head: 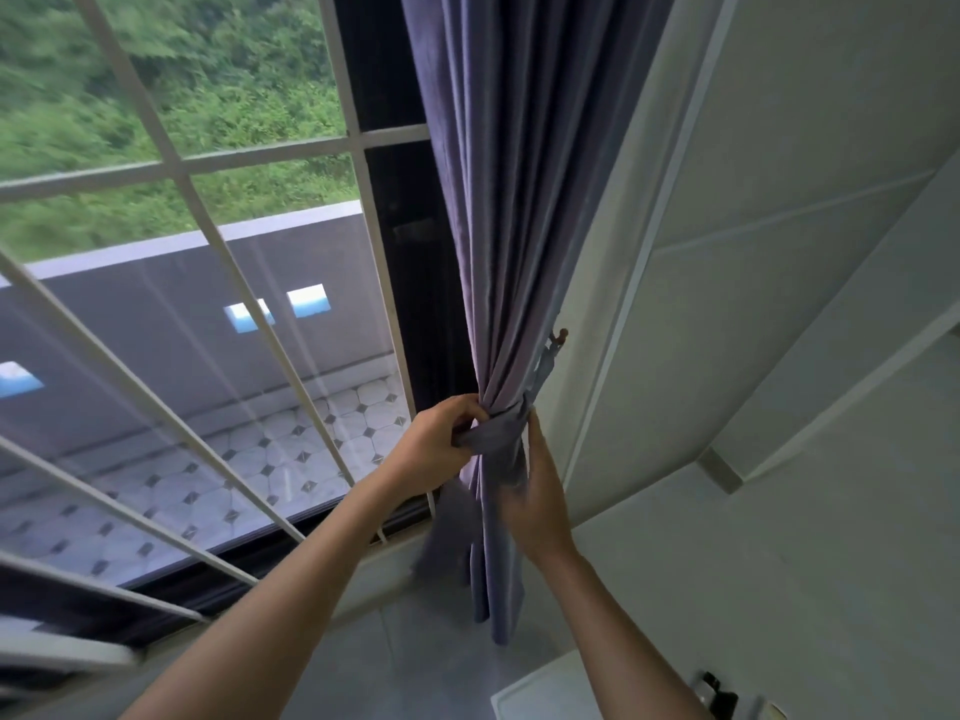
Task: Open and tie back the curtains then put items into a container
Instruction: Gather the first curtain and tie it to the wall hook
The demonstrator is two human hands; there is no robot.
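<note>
White window bars [171,163] cross the left of the view, with a tiled balcony floor [291,459] and green trees beyond, and a pale wall [779,252] closes off the right. Between them the purple curtain [519,200] is drawn open and bunched against the window's right edge, hanging down toward the floor. A matching tie-back band [498,433] wraps the gathered folds, and its far end runs up to a small wall hook [560,335] just right of the curtain. The left hand [441,439] pinches the band's left end with curled fingers. The right hand [540,491] lies against the right side of the bundle with fingers fairly straight; motion blur hides whether it grips any cloth. Opening looks done on this side, and the tying seems close to finished, perhaps only being snugged. No container or items show clearly, so that part appears not yet begun.
</note>
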